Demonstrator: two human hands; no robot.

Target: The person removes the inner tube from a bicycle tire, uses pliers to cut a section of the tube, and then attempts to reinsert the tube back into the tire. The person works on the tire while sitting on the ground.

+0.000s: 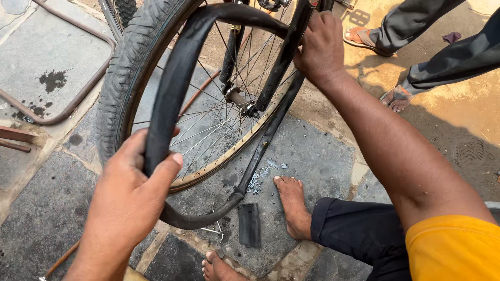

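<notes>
Left hand point(127, 200), lower left of frame, fingers wrapped tight around the black inner tube point(174, 83), which loops from top centre down to bottom centre. Right hand point(320, 44), top right, clamped on the fork blade point(284, 57) beside the wheel point(172, 104). I'd judge it best to draw the tube clear of the spokes point(219, 119) evenly, no snagging.
</notes>
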